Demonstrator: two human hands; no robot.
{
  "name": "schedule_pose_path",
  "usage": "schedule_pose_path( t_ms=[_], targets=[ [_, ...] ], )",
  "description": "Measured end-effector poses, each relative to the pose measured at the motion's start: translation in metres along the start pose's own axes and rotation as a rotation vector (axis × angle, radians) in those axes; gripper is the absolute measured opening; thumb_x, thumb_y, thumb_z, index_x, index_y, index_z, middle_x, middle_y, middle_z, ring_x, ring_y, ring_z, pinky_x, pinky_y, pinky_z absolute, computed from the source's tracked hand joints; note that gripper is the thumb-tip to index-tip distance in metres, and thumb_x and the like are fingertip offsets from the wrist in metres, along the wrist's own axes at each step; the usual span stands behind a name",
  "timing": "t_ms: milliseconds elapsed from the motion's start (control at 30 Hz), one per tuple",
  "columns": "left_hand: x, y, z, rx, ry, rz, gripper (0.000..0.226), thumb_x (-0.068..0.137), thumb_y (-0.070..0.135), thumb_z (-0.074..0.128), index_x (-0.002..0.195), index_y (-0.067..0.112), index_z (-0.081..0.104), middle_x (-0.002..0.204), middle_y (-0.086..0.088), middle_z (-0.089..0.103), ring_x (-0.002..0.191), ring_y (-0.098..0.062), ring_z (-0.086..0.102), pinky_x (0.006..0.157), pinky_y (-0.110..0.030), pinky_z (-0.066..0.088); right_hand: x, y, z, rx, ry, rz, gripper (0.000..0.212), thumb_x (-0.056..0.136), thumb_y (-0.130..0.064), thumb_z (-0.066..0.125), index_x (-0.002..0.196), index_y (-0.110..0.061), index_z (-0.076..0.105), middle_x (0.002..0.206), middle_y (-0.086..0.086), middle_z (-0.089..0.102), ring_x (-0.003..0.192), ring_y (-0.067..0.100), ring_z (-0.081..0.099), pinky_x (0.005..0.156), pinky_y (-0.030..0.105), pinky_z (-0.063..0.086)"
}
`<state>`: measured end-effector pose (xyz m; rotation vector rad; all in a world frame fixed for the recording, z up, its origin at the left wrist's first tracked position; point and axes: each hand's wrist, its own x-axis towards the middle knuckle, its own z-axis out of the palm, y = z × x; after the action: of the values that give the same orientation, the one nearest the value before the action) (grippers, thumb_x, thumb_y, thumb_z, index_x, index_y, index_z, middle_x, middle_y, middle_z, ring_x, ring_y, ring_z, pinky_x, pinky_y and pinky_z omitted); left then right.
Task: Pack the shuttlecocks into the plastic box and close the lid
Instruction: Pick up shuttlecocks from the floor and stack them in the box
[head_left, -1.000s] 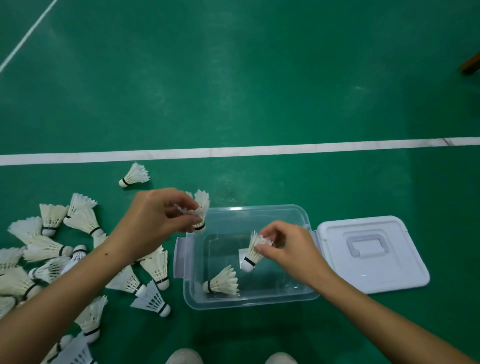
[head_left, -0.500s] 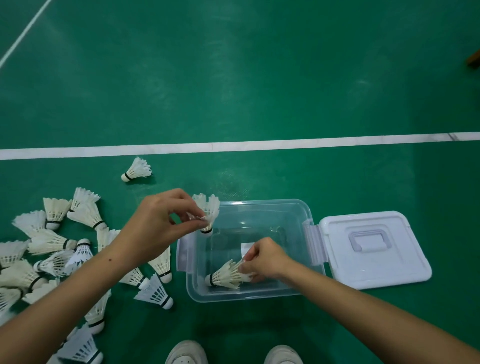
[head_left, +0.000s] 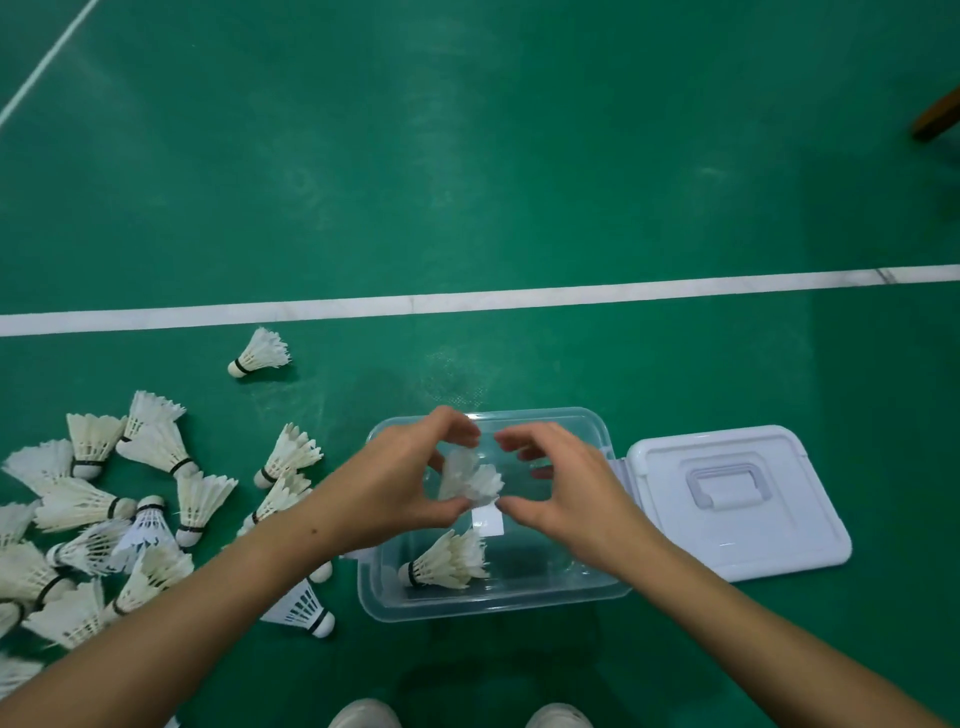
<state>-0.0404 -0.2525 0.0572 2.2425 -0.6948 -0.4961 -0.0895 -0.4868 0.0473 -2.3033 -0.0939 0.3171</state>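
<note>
Head camera, looking down at a green court floor (head_left: 467, 156). Nearest the viewer, the toes of two pale shoes (head_left: 363, 716) show at the bottom edge. Two bare forearms reach forward from the lower corners and meet above a clear plastic box (head_left: 597, 431) that sits open on the floor. Inside it, near the front wall, white shuttlecocks lie on their side (head_left: 447, 561), cork to the left; they overlap, so the count is unclear. Above the box, the left hand (head_left: 384, 493) grips a blurred white shuttlecock (head_left: 472, 480), thumb below and fingers curled over the top. The right hand (head_left: 561, 493) is cupped just beside it with fingers loosely bent; its thumb looks to touch the feathers, though blur makes that uncertain. To the right of the box, touching its side, the white lid (head_left: 779, 525) lies flat with its handle recess facing up. Left of the box, a loose heap of shuttlecocks (head_left: 104, 509) is scattered on the floor. One stray shuttlecock (head_left: 260, 353) lies further out, near a white court line (head_left: 519, 299) crossing the floor.
</note>
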Motion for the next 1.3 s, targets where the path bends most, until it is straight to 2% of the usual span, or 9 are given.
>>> schedule_pose_path(
  t_ms=[133,267,433,567,667,767,867,1100,1300],
  targets=[
    [0.019,0.0,0.017,-0.039,-0.061,-0.051,0.086,0.079,0.04,0.088,0.149,0.035,0.038,0.137,0.02,0.056,0.098,0.0,0.068,0.082,-0.016,0.054,-0.001,-0.004,0.003,-0.136,-0.014,-0.127,0.047,0.09,-0.034,0.079,0.133,-0.033,0.061,0.113,-0.021,0.069,0.113,0.004,0.055,0.097,0.032,0.051],
    [0.025,-0.004,0.027,-0.155,-0.032,-0.081,0.081,0.08,0.033,0.09,0.147,0.032,0.044,0.136,0.015,0.058,0.097,-0.002,0.068,0.074,-0.017,0.055,-0.002,0.002,0.008,-0.211,-0.031,-0.111,0.048,0.094,-0.031,0.074,0.138,-0.031,0.054,0.102,-0.014,0.071,0.099,0.011,0.067,0.087,0.04,0.057],
    [0.015,-0.019,0.039,-0.072,-0.127,-0.193,0.076,0.081,0.027,0.088,0.145,0.027,0.048,0.14,0.007,0.059,0.109,-0.006,0.066,0.091,-0.029,0.059,-0.007,0.016,0.007,-0.334,-0.057,-0.008,0.073,0.095,-0.023,0.073,0.154,-0.032,0.03,0.098,-0.004,0.069,0.089,0.02,0.066,0.081,0.04,0.057],
    [0.017,-0.018,0.049,0.094,-0.231,-0.246,0.083,0.083,0.019,0.085,0.153,0.021,0.039,0.149,0.001,0.052,0.126,-0.013,0.056,0.102,-0.024,0.048,-0.01,0.025,0.016,-0.424,-0.114,0.035,0.072,0.093,-0.01,0.071,0.153,-0.023,0.032,0.094,0.002,0.066,0.084,0.024,0.064,0.076,0.041,0.057],
    [0.026,-0.02,0.062,0.174,-0.357,-0.323,0.091,0.078,0.015,0.088,0.153,0.019,0.037,0.15,-0.003,0.051,0.133,-0.021,0.053,0.108,-0.036,0.05,-0.004,0.03,0.022,-0.477,-0.167,0.077,0.07,0.091,-0.003,0.07,0.15,-0.021,0.036,0.093,0.005,0.067,0.084,0.028,0.065,0.076,0.044,0.057],
    [0.027,-0.025,0.073,0.279,-0.504,-0.409,0.081,0.075,0.014,0.09,0.141,0.015,0.041,0.135,-0.009,0.058,0.117,-0.027,0.062,0.095,-0.04,0.057,0.002,0.031,0.028,-0.359,-0.25,0.162,0.075,0.089,-0.004,0.076,0.15,-0.024,0.038,0.098,0.004,0.067,0.089,0.024,0.067,0.081,0.043,0.059],
    [0.024,-0.026,0.078,0.339,-0.536,-0.45,0.072,0.078,0.007,0.084,0.137,0.012,0.043,0.122,-0.011,0.061,0.104,-0.029,0.065,0.076,-0.036,0.055,0.004,0.032,0.034,-0.203,-0.321,0.238,0.078,0.085,-0.004,0.081,0.149,-0.025,0.042,0.093,-0.005,0.063,0.079,0.008,0.062,0.066,0.021,0.053],
    [0.023,-0.031,0.084,0.292,-0.499,-0.479,0.075,0.075,0.01,0.087,0.137,0.015,0.046,0.124,-0.008,0.062,0.108,-0.028,0.066,0.092,-0.043,0.06,0.013,0.034,0.043,-0.058,-0.435,0.346,0.084,0.076,-0.002,0.09,0.145,-0.024,0.047,0.096,0.002,0.062,0.067,0.014,0.065,0.055,0.022,0.056],
    [0.023,-0.025,0.083,0.286,-0.504,-0.479,0.072,0.078,0.004,0.081,0.138,0.015,0.043,0.116,-0.006,0.06,0.1,-0.026,0.065,0.074,-0.035,0.057,0.021,0.033,0.05,-0.062,-0.486,0.344,0.093,0.073,-0.013,0.095,0.149,-0.023,0.043,0.096,-0.007,0.057,0.085,0.014,0.064,0.067,0.021,0.052]
  ],
)
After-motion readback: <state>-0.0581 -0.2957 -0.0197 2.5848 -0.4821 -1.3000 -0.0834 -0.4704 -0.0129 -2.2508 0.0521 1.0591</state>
